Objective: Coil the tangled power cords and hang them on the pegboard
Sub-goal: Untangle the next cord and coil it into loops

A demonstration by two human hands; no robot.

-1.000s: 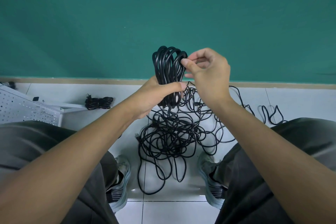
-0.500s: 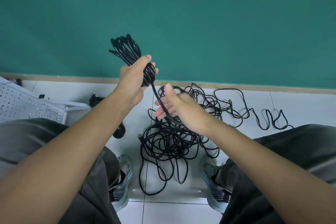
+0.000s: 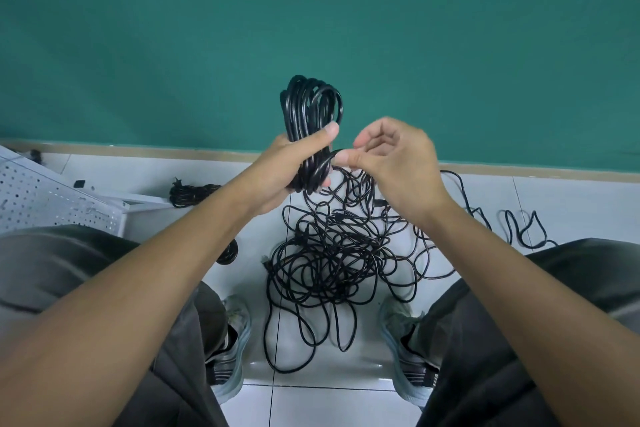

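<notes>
While my left hand [image 3: 294, 166] grips the upright coil [image 3: 311, 121] at its waist, my right hand [image 3: 388, 159], just right of the coil, pinches the loose strand running down to the tangle [image 3: 332, 253] below it.

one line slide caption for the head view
Left hand grips the coiled cord; right hand pinches its loose strand.

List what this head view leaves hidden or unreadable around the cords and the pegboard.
- Coiled bundle: its lower end, hidden inside the left hand.
- Strand end at the right hand: covered by the pinching fingertips.
- Pegboard: cut off by the left edge; no hooks discernible.
- Small coil on the floor: mostly behind the left forearm.
- Tangled pile: cord count unreadable.
</notes>
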